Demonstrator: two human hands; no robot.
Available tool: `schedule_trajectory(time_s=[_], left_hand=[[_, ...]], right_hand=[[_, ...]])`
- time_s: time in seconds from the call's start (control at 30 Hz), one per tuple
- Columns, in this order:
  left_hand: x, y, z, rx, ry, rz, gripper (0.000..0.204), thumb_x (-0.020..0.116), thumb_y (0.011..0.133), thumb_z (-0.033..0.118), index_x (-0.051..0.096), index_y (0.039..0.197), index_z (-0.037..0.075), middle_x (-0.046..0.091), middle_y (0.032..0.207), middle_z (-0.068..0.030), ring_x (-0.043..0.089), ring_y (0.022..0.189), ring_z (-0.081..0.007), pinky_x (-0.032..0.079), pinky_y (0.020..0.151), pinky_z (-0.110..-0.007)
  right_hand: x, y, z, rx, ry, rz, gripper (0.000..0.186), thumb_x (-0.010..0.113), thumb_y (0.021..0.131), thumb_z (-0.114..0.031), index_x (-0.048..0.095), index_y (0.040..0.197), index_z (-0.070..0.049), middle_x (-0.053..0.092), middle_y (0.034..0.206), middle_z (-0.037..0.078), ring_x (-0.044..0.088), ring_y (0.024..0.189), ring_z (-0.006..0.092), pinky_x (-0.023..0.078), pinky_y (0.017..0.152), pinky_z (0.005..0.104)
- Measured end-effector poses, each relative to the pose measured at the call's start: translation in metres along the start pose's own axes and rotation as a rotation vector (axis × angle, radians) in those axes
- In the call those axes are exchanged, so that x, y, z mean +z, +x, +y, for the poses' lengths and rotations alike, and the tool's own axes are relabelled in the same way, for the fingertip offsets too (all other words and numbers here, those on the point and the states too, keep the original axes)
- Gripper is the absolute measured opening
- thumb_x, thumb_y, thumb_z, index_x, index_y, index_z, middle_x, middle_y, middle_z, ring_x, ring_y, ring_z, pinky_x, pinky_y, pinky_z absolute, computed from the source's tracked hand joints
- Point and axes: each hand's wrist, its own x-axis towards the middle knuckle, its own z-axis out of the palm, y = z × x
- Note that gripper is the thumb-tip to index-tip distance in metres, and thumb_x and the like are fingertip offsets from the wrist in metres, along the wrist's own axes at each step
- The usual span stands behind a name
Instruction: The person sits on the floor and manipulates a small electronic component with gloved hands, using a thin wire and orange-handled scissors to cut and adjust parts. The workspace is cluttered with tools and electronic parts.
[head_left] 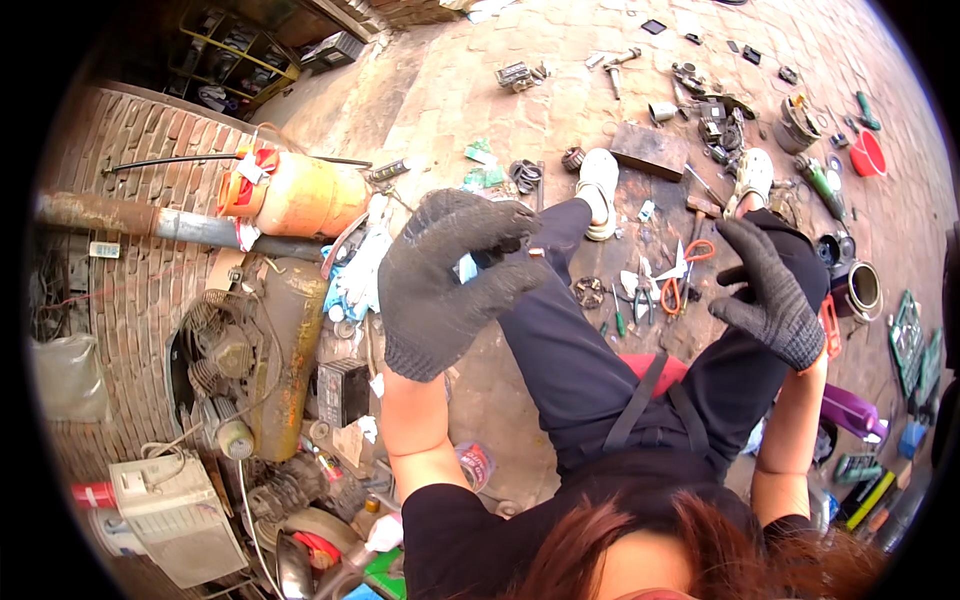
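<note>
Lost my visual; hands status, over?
Left hand: pinching small dark part, mostly hidden. Right hand: open, apparently empty. Orange-handled scissors lying between the legs.

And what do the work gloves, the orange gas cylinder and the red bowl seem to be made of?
Work gloves: probably knitted fabric, matte dark grey, ribbed at the cuffs. Orange gas cylinder: likely steel, its paint looking dull and stained. Red bowl: perhaps plastic, by its even colour; painted metal possible.
</note>
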Motion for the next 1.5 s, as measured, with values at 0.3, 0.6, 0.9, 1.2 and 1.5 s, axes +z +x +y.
schedule_trajectory(time_s=[0.3,0.6,0.9,1.2,1.5], left_hand=[[0.022,0.003,0.016,0.169,0.150,-0.126,0.034,0.080,0.061,0.004,0.069,0.094,0.007,0.062,0.084,-0.0051,0.060,0.071,-0.0154,0.048,0.059,-0.027],[0.037,0.006,0.020,0.086,-0.092,-0.233,0.037,0.079,0.053,-0.003,0.068,0.088,0.001,0.061,0.084,-0.0077,0.057,0.068,-0.0140,0.044,0.057,-0.025],[0.048,0.008,0.023,0.190,0.108,-0.152,0.038,0.077,0.054,-0.002,0.066,0.091,-0.002,0.060,0.082,-0.0074,0.056,0.068,-0.0149,0.045,0.058,-0.025],[0.044,0.005,0.026,-0.001,-0.176,-0.309,0.038,0.077,0.053,-0.004,0.066,0.089,-0.004,0.060,0.082,-0.0102,0.055,0.065,-0.0147,0.042,0.055,-0.026],[0.035,-0.001,0.023,0.213,0.389,0.011,0.033,0.076,0.059,-0.003,0.067,0.091,0.000,0.062,0.085,-0.0075,0.058,0.071,-0.0145,0.046,0.060,-0.026]], right_hand=[[0.039,0.021,-0.085,-0.182,0.513,-0.092,0.050,0.065,0.082,-0.014,0.049,0.128,-0.002,0.060,0.105,0.009,0.058,0.068,0.0081,0.047,0.061,0.0232],[0.043,0.015,-0.070,-0.314,0.433,-0.007,0.012,0.065,0.082,-0.010,0.064,0.090,-0.001,0.062,0.085,0.008,0.059,0.078,0.0150,0.046,0.069,0.0293],[0.040,-0.003,-0.067,-0.400,0.410,0.086,0.015,0.069,0.078,-0.013,0.064,0.088,-0.002,0.061,0.081,0.011,0.060,0.076,0.0225,0.047,0.069,0.0310],[0.034,-0.006,-0.052,-0.182,0.603,0.168,0.012,0.067,0.080,-0.011,0.064,0.087,-0.002,0.063,0.080,0.006,0.058,0.069,0.0119,0.047,0.063,0.0265],[0.031,-0.012,-0.054,-0.299,0.475,0.185,0.011,0.063,0.076,-0.002,0.066,0.087,0.002,0.060,0.079,0.006,0.056,0.067,0.0120,0.043,0.061,0.0244]])
